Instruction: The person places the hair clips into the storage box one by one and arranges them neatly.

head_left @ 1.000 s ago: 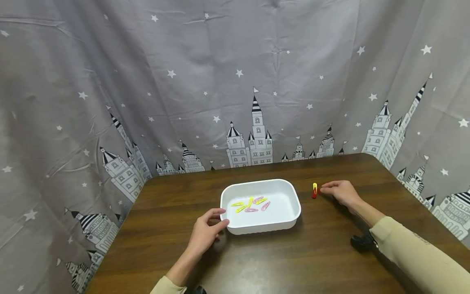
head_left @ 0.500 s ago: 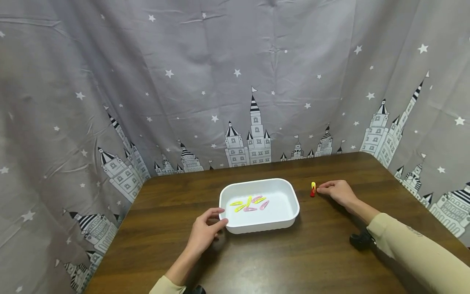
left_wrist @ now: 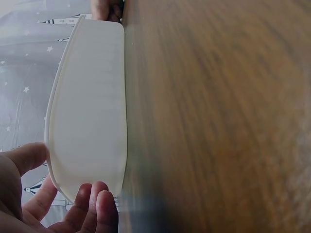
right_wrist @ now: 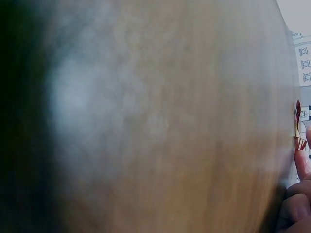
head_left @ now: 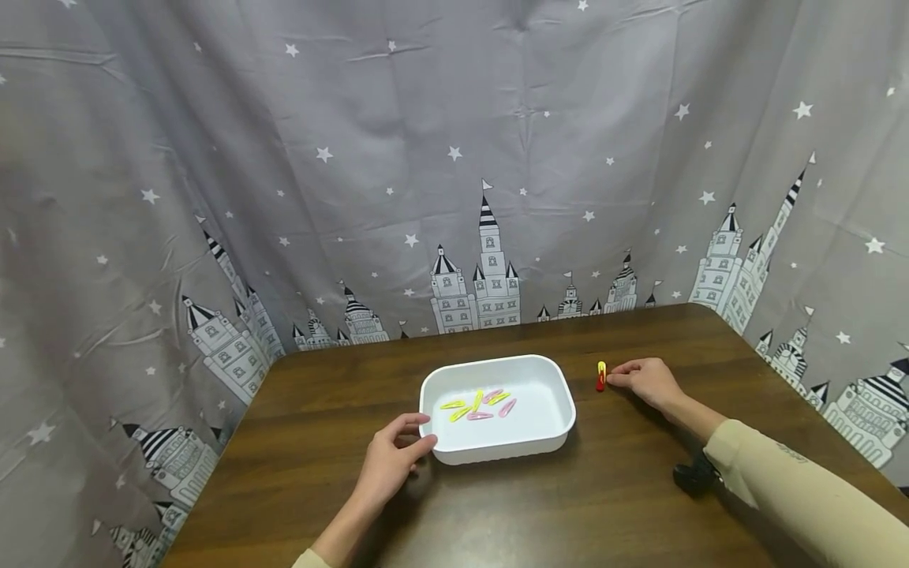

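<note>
In the head view, my left hand [head_left: 387, 465] grips the left end of a white tray [head_left: 497, 453]. Its thumb and forefinger are over the rim, and the left wrist view shows its other fingers against the outer wall. Yellow hair clips [head_left: 453, 405] and pink hair clips [head_left: 507, 408] lie in the tray. To the tray's right, a yellow and red pair of snap hair clips [head_left: 601, 372] lies on the table. Right beside it, my right hand [head_left: 648, 382] pinches a small red hair clip [right_wrist: 300, 143] at its fingertips, partly hidden.
The brown wooden table [head_left: 511, 513] carries the tray near its middle. Behind hangs a grey curtain [head_left: 369, 158] printed with stars and castles. A black wrist device [head_left: 694, 476] sits at the right sleeve, above the tabletop.
The right hand's fingertips have edged slightly left, closer to the yellow and red clips. The left hand keeps its place on the tray. The head view has shifted slightly.
</note>
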A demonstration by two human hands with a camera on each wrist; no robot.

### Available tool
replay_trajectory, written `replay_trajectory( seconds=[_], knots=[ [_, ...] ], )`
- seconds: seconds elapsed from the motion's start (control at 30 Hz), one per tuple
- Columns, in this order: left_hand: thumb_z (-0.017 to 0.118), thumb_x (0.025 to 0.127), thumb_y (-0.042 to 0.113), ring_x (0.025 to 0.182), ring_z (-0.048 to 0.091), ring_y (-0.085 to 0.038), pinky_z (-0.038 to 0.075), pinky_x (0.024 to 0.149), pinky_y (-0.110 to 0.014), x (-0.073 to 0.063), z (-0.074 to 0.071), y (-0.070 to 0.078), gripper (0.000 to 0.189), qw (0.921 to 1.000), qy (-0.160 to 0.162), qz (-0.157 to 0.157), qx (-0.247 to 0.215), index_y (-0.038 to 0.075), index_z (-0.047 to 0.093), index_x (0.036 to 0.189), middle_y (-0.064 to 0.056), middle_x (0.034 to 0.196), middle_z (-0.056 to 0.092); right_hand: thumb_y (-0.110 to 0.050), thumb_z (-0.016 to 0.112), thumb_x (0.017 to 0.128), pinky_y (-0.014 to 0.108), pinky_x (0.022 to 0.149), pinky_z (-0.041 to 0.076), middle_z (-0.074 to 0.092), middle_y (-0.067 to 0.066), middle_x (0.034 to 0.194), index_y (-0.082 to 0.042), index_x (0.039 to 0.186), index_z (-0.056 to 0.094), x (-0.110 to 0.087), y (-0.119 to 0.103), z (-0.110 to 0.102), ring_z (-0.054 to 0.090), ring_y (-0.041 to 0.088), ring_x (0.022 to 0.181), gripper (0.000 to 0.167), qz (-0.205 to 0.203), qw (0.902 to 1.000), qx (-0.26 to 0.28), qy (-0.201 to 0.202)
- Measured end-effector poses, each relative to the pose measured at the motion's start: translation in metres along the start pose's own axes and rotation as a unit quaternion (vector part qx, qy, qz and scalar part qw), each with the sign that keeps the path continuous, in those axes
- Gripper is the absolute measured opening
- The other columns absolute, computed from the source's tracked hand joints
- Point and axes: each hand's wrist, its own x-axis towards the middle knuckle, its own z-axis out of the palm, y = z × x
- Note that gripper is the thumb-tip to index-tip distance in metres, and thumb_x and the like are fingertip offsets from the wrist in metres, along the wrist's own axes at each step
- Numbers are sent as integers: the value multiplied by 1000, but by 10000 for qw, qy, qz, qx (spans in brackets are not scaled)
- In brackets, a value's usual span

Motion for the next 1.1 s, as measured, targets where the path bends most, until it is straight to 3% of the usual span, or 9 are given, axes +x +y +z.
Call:
replay_trajectory(
  seconds=[0.4, 1.1],
  knots=[
    [79, 88, 20, 79, 65, -20, 55, 60, -33, 1, 0, -1, 34, 10000, 77, -26, 32, 9, 70, 119, -13, 109, 69, -31, 78, 87, 35, 80, 44, 75, 18, 105, -2, 97, 78, 1, -2, 3, 63, 30, 97, 31, -287, 9988, -320, 218],
    [78, 89, 20, 82, 65, -20, 55, 63, -34, 2, 0, -1, 34, 9999, 47, -49, 107, 9, 69, 120, -13, 111, 69, -20, 73, 91, 32, 70, 36, 73, 21, 106, -1, 98, 78, 4, -1, 2, 52, 25, 82, 21, -418, 9981, -436, 90]
  ],
)
